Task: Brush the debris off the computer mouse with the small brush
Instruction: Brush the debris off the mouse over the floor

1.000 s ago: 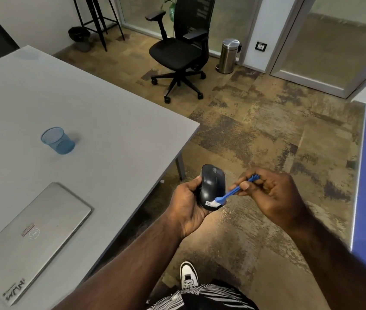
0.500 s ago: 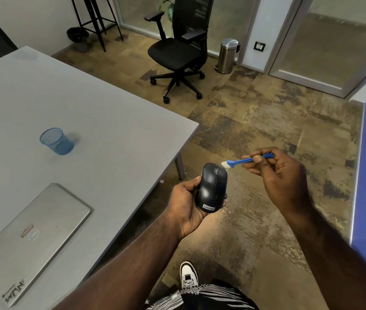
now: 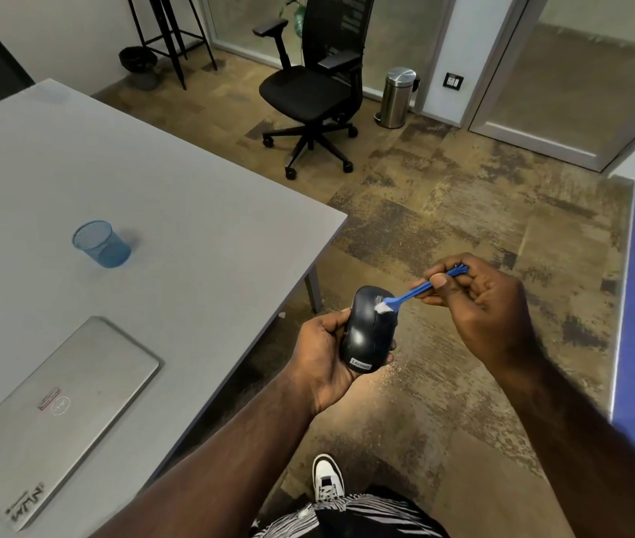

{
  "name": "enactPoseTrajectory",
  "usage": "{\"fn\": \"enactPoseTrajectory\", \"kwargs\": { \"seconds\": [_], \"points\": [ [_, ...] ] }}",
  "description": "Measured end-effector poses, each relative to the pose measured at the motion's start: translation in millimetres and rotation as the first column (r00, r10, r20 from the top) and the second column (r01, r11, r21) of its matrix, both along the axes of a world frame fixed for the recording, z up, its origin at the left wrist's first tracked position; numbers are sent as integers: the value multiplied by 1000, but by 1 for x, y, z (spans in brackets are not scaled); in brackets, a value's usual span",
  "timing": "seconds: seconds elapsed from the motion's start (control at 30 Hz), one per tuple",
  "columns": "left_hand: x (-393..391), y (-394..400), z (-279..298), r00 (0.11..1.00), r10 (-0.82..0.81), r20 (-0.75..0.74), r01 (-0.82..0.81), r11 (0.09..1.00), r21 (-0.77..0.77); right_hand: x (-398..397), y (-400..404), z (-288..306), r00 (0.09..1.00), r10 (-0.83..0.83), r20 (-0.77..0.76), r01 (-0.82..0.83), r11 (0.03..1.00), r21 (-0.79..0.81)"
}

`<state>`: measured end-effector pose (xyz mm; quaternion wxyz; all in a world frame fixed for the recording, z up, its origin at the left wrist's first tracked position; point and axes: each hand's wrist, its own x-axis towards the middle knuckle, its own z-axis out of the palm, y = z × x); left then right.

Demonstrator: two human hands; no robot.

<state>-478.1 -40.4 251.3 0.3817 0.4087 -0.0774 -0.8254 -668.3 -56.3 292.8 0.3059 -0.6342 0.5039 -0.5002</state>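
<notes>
From the head camera I see my left hand (image 3: pixel 325 353) just below the middle of the frame, wrapped around a black computer mouse (image 3: pixel 368 330), fingers under it and thumb on its left side, so the mouse is held off the floor with its top facing up and its label end toward me. My right hand (image 3: pixel 481 304), right of centre, is pinched shut on the handle of a small blue brush (image 3: pixel 417 291); the handle slants down and left, and the white bristles touch the upper right part of the mouse's top. The two hands are apart, linked only through brush and mouse. Filling the left half of the frame is a grey table (image 3: pixel 176 211) with a closed silver laptop (image 3: pixel 52 417) at lower left and a blue mesh cup (image 3: pixel 100 244) standing further up. On the patterned floor in the upper middle stands a black office chair (image 3: pixel 314 91), with a steel pedal bin (image 3: pixel 397 97) to its right. A white shoe (image 3: pixel 327 477) shows at the bottom.
</notes>
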Motion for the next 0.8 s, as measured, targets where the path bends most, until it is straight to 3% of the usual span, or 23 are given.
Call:
{"fn": "enactPoseTrajectory", "kwargs": {
  "seconds": [0.33, 0.47, 0.57, 0.7, 0.8],
  "points": [
    [-1, 1, 1, 1000, 7, 15, -7, 1000, 4, -6, -5, -3, 993, -84, -81, 84, 996, -5],
    [-1, 0, 2, 1000, -5, 31, 5, 1000, 1, -6, -5, 2, 995, -6, -105, 10, 999, 43],
    [-1, 1, 3, 999, -10, 38, 10, 1000, -4, -6, -8, 4, 992, -70, -103, 73, 997, 24],
    [-1, 1, 3, 999, -7, 46, 7, 1000, 2, -2, -3, 5, 990, 51, -133, -45, 998, 45],
    [0, 2, 2, 999, 1, 51, -2, 1000, 6, -3, -6, 5, 987, -39, -155, 44, 998, 34]
  ]
}}
